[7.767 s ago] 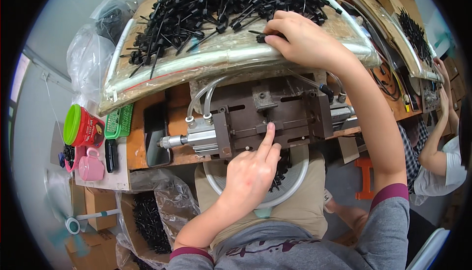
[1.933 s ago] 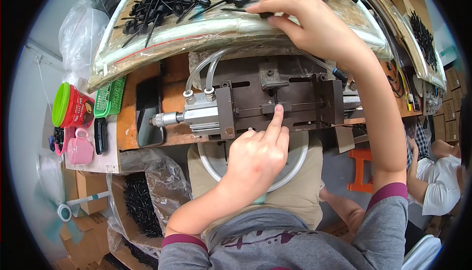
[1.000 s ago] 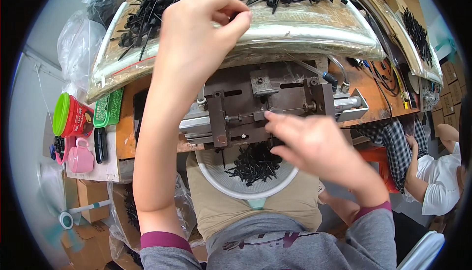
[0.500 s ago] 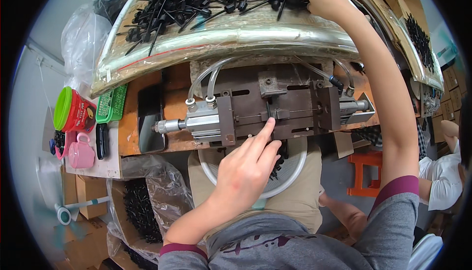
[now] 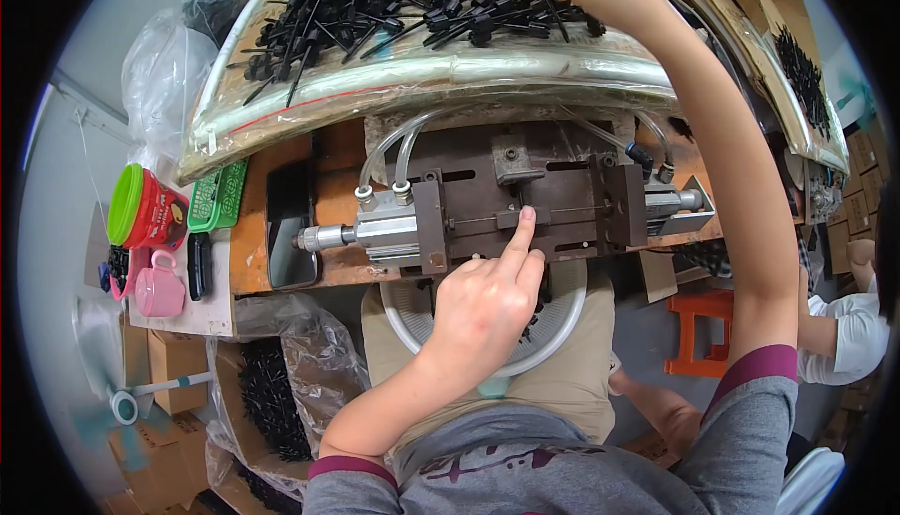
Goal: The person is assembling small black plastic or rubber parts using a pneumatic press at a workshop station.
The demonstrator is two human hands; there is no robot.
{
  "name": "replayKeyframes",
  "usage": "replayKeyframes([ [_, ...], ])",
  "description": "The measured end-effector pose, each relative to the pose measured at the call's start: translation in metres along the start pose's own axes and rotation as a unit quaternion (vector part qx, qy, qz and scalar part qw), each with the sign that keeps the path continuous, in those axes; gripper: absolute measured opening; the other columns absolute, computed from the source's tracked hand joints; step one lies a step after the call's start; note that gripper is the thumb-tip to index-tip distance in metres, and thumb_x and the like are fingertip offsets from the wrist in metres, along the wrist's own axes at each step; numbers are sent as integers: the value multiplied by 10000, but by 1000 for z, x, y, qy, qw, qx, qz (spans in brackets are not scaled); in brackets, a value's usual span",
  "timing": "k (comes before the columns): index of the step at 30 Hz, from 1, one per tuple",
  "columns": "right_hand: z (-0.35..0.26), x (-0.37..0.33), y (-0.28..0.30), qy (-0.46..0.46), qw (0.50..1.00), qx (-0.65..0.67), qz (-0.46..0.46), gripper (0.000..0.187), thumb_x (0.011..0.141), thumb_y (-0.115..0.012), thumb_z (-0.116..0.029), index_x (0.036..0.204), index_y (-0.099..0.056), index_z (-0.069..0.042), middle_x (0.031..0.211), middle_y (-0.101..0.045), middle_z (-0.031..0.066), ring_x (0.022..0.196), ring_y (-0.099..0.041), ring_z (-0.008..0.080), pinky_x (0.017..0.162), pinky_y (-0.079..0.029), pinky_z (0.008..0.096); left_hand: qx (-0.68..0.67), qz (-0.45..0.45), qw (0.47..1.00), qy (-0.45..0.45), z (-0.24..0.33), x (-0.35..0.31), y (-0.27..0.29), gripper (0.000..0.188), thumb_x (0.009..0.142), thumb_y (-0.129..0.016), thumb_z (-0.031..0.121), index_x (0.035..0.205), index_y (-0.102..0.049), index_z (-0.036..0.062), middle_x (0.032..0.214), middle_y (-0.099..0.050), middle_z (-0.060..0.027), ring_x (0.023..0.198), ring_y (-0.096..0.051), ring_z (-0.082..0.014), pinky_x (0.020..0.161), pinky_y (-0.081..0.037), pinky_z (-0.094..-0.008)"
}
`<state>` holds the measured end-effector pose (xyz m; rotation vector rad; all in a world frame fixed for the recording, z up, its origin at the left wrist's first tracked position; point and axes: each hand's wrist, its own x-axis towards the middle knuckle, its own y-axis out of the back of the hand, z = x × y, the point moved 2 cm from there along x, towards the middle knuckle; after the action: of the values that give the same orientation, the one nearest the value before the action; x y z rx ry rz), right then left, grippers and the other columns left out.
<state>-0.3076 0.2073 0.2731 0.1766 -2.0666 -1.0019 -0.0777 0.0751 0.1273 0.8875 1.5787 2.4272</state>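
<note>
The red plastic tub [image 5: 155, 213], left of the pneumatic clamping fixture [image 5: 473, 198], is printed with large white lettering along its side. The grey T-shirt [image 5: 637, 463], on the wearer's side of the fixture, bears a dark maroon, letter-like print across its chest, foreshortened and not clearly readable. Small dark print marks the stacked cardboard cartons [image 5: 863, 198] far to the fixture's right, too small to read.
</note>
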Motion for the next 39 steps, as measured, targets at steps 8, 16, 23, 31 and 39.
replayKeyframes([
  [8,7,-72,36,-84,931,324,148,240,983,-638,-131,1193,-661,-17,1133,-683,96,777,-658,126,699,-546,262,-184,150,971,42,-10,22,39,558,767,-877,98,1278,-658,46,1367,-643,-144,955,-715,-178,773,-598,-288],
  [16,-56,-165,-18,-283,665,683,-105,263,1032,-578,-160,1155,-658,59,990,-696,125,690,-684,146,583,-593,257,-528,114,837,87,-22,23,35,497,836,-780,-37,1315,-657,13,1318,-646,-145,1089,-687,-215,917,-593,-326],
  [23,-70,-178,-19,-299,590,747,-66,333,1038,-550,-160,1290,-592,54,1091,-704,175,699,-693,160,539,-579,233,-363,154,919,26,-5,6,42,407,756,-827,-6,1149,-728,21,1136,-709,-161,899,-733,-260,739,-602,-328],
  [31,-46,-191,-1,-276,756,582,111,260,1020,-600,-98,1227,-668,43,1205,-666,136,822,-680,151,630,-569,229,-103,143,984,23,5,-10,12,342,675,-849,45,997,-738,16,1230,-703,-159,838,-725,-269,789,-587,-349],
  [39,-65,-194,10,-260,829,483,112,276,973,-652,-27,1235,-681,52,1250,-649,154,1088,-700,253,837,-612,309,6,90,996,7,5,-4,-10,321,696,-834,139,989,-750,39,1259,-711,-127,674,-689,-189,651,-543,-297],
])
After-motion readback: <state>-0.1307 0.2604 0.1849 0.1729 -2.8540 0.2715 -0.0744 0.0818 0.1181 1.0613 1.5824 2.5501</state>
